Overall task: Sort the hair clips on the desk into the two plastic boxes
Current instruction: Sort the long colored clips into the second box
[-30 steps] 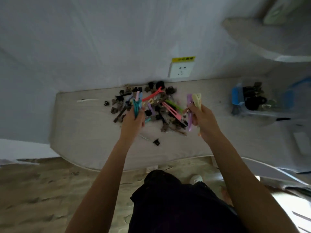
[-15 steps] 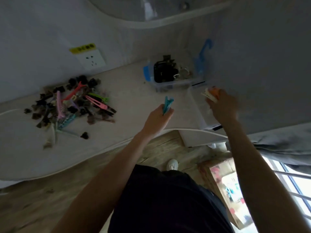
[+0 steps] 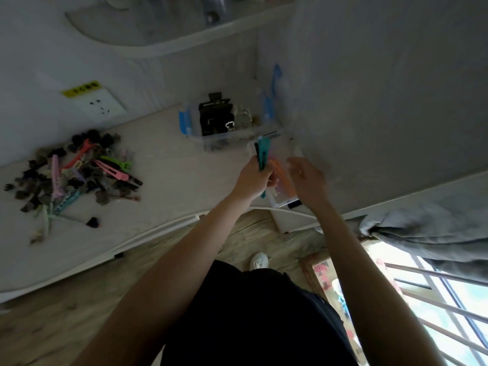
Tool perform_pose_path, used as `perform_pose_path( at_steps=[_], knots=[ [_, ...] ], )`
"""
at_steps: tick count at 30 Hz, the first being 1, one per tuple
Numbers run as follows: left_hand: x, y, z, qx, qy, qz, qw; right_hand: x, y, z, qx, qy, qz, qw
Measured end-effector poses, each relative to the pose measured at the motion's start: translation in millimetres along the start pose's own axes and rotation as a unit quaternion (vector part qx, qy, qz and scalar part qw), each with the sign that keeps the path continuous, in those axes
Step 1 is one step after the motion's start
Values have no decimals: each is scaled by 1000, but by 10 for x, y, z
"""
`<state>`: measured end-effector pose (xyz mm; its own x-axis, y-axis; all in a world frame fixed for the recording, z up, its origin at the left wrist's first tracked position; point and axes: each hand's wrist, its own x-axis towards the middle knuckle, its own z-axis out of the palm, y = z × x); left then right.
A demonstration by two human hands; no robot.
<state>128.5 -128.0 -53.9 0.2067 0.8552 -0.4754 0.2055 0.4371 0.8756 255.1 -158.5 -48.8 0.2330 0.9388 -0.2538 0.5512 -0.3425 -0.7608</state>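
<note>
Head view: our left hand (image 3: 252, 180) pinched teal duckbill clips (image 3: 262, 154) above the near clear box (image 3: 284, 188); right hand (image 3: 307, 178) hung spread, empty. Risk: clips striking the rim, bouncing floorward. Unsorted pile (image 3: 76, 170) sat far left.

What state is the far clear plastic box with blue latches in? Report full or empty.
Partly full: the far clear plastic box with blue latches holds dark hair clips, lid off.
</note>
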Motion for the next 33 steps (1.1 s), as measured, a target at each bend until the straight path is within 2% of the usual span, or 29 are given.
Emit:
perform_pose_path(
  at_steps=[3, 7, 10, 13, 15, 17, 18, 20, 24, 26, 28, 30, 33],
  knots=[
    [159, 67, 211, 14, 1, -39, 999, -163, 42, -95, 36, 43, -47, 997],
    [155, 95, 312, 104, -31, -81, 991, -158, 135, -65, 2, 26, -93, 995],
    [45, 117, 229, 215, -31, -18, 976, -67, 267, 12, -59, 19, -135, 989],
    [-25, -4, 25, 271, 29, 75, 959, -36, 362, 80, -127, 7, -171, 977],
    [-32, -156, -130, 360, 74, 144, 919, -58, 397, 127, -160, 10, -160, 974],
    [-44, -282, -249, 492, 73, 228, 837, -104, 424, 203, -197, 18, -177, 964],
    [-54, -320, -306, 526, 65, 261, 807, -130, 448, 255, -211, 14, -190, 959],
    [-75, -383, -444, 542, 47, 295, 786, -196, 450, 356, -220, -9, -213, 952],
    [-213, -643, -824, 551, 35, 362, 751, -239, 507, 548, -222, -4, -281, 934],
    [-334, -770, -966, 539, 42, 372, 755, -188, 481, 634, -218, 3, -338, 915],
    [-413, -836, -1045, 516, 74, 352, 777, -55, 370, 726, -235, 29, -384, 893],
    [-430, -824, -1084, 513, 109, 310, 793, 121, 189, 788, -262, 53, -355, 896],
    [-410, -758, -1093, 495, 155, 259, 815, 266, -83, 831, -299, 42, -270, 914]
  ],
)
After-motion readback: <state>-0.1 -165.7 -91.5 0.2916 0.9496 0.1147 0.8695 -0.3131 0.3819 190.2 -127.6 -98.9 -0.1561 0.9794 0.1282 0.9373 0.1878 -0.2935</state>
